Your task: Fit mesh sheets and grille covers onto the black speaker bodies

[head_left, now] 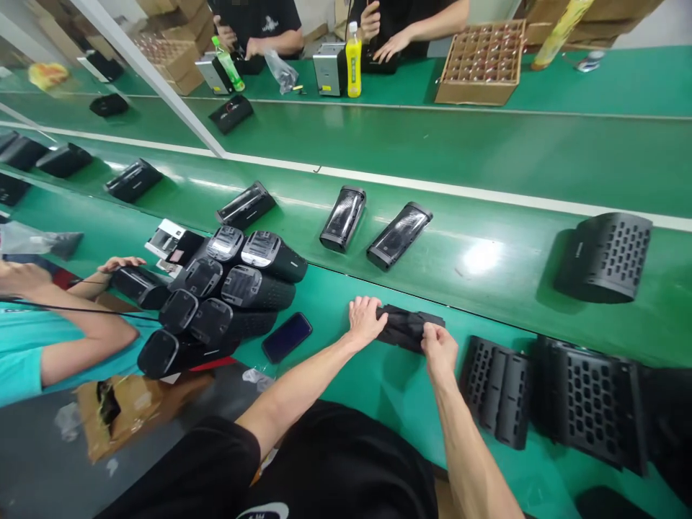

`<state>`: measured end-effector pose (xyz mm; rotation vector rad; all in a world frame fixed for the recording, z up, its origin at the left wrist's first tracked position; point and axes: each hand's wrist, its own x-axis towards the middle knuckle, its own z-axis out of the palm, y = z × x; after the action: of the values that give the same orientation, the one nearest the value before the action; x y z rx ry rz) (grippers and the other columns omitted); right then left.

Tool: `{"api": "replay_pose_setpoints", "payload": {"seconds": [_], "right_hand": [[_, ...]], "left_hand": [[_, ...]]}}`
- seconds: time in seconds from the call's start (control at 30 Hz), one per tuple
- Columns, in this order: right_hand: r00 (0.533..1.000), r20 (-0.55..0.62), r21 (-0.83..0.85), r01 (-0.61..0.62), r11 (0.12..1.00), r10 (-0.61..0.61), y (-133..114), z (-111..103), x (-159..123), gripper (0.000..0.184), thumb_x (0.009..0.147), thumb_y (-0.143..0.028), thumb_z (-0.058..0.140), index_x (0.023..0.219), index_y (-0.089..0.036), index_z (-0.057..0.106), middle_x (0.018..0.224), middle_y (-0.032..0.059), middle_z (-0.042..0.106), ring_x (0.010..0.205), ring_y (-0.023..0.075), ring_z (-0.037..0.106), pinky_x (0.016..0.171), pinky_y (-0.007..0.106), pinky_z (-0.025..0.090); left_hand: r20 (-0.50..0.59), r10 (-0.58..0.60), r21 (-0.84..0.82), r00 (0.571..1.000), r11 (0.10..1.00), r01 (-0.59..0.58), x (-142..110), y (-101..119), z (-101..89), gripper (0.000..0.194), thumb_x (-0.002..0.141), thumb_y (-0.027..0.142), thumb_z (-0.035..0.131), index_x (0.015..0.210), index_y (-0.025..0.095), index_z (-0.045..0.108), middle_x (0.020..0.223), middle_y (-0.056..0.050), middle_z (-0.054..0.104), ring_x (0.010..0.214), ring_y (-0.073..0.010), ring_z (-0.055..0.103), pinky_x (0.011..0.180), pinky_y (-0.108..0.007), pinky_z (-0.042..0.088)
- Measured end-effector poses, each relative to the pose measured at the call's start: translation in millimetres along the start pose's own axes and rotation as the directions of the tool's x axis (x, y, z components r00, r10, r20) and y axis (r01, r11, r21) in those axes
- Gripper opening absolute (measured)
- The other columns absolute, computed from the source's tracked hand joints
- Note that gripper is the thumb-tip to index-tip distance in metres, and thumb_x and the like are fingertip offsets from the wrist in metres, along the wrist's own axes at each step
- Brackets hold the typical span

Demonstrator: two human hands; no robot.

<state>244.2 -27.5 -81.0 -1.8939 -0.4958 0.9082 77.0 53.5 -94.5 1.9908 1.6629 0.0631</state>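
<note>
Fingers of your right hand pinch the right end of a black part, near the far edge of the green worktop, straight in front of you. Your left hand touches its left end, thumb on top; whether that grip is closed, you cannot tell from here. Left of your forearm lies a dark phone, just beside a cluster of black cases. To your right sit slotted panels. Beyond the worktop, two glossy units lie near each other on the green belt, with a perforated shell well apart from them, farther right. At your left, a co-worker in a turquoise sleeve sits close to the cases.
</note>
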Motion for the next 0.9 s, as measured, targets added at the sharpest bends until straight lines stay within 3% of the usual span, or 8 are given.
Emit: {"api": "replay_pose_setpoints", "payload": {"seconds": [0.13, 0.27, 0.37, 0.47, 0.53, 0.67, 0.73, 0.9], "right_hand": [[0.948, -0.316, 0.175, 0.104, 0.979, -0.044, -21, -46, -10, 0.053, 0.077, -0.073, 0.068, 0.086, -0.022, 0.057, 0.062, -0.0066, 0.050, 0.052, 0.0119, 0.045, 0.052, 0.027, 0.038], [0.782, -0.618, 0.232, 0.288, 0.929, -0.088, -55, -132, -26, 0.036, 0.075, -0.052, 0.073, 0.084, -0.025, 0.050, 0.085, -0.0015, 0.061, 0.070, 0.0154, 0.060, 0.066, 0.032, 0.051], [0.695, -0.706, 0.156, 0.342, 0.927, -0.137, -74, -185, -46, 0.030, 0.069, -0.039, 0.075, 0.076, -0.026, 0.049, 0.083, 0.0003, 0.064, 0.058, 0.0139, 0.053, 0.053, 0.031, 0.044], [0.810, -0.548, -0.203, 0.113, 0.973, -0.209, -66, -202, -62, 0.034, 0.069, -0.052, 0.077, 0.077, -0.025, 0.059, 0.072, 0.0003, 0.061, 0.056, 0.0165, 0.050, 0.056, 0.034, 0.042], [0.913, -0.383, -0.466, -0.058, 0.883, -0.142, -44, -197, -66, 0.050, 0.065, -0.071, 0.074, 0.080, -0.023, 0.065, 0.078, 0.0057, 0.065, 0.070, 0.0242, 0.059, 0.070, 0.041, 0.049], [0.962, -0.271, -0.683, -0.224, 0.695, 0.043, 15, -187, -66, 0.087, 0.061, -0.090, 0.058, 0.107, -0.017, 0.072, 0.108, 0.0204, 0.070, 0.096, 0.0385, 0.066, 0.086, 0.052, 0.050], [0.960, -0.261, -0.677, -0.254, 0.691, 0.098, 38, -190, -66, 0.097, 0.063, -0.090, 0.056, 0.123, -0.015, 0.069, 0.115, 0.0215, 0.071, 0.103, 0.0404, 0.067, 0.089, 0.052, 0.050], [0.951, -0.284, -0.635, -0.281, 0.719, 0.120, 54, -200, -69, 0.095, 0.070, -0.082, 0.055, 0.134, -0.014, 0.068, 0.109, 0.0184, 0.076, 0.103, 0.0403, 0.069, 0.092, 0.051, 0.050]], "left_hand": [[0.018, 0.006, 0.005, 1.000, 1.000, -0.006, 4, 1, -4.3, 0.029, 0.094, 0.037, 0.071, 0.120, 0.024, 0.065, 0.120, -0.007, 0.069, 0.119, -0.0282, 0.055, 0.102, -0.042, 0.041], [0.031, 0.014, -0.012, 0.999, 1.000, -0.013, 10, 2, -9.3, 0.032, 0.093, 0.032, 0.067, 0.123, 0.019, 0.067, 0.121, -0.014, 0.069, 0.119, -0.0345, 0.056, 0.102, -0.048, 0.041], [0.036, 0.043, -0.030, 0.998, 0.999, -0.042, 16, 3, -11.2, 0.037, 0.090, 0.027, 0.065, 0.124, 0.013, 0.068, 0.118, -0.020, 0.069, 0.116, -0.0401, 0.056, 0.098, -0.053, 0.040], [0.027, 0.111, -0.028, 0.993, 0.994, -0.110, 21, 7, -13.0, 0.046, 0.085, 0.022, 0.066, 0.129, 0.010, 0.067, 0.119, -0.024, 0.066, 0.116, -0.0422, 0.055, 0.097, -0.056, 0.040], [0.036, 0.218, -0.029, 0.975, 0.976, -0.217, 23, 11, -14.6, 0.054, 0.082, 0.014, 0.064, 0.136, 0.016, 0.066, 0.129, -0.020, 0.063, 0.122, -0.0387, 0.053, 0.101, -0.053, 0.040], [0.171, 0.621, -0.040, 0.765, 0.780, -0.625, 29, 15, -16.4, 0.047, 0.083, 0.006, 0.057, 0.121, 0.026, 0.076, 0.138, -0.008, 0.063, 0.132, -0.0274, 0.049, 0.113, -0.044, 0.036], [0.225, 0.672, -0.014, 0.706, 0.727, -0.687, 32, 17, -15.0, 0.029, 0.086, 0.010, 0.059, 0.101, 0.024, 0.080, 0.127, -0.007, 0.068, 0.127, -0.0259, 0.051, 0.111, -0.043, 0.036], [0.167, 0.480, 0.134, 0.861, 0.855, -0.502, 39, 28, -4.3, 0.020, 0.089, 0.020, 0.060, 0.085, 0.016, 0.079, 0.105, -0.013, 0.069, 0.111, -0.0294, 0.053, 0.097, -0.046, 0.040]]}}
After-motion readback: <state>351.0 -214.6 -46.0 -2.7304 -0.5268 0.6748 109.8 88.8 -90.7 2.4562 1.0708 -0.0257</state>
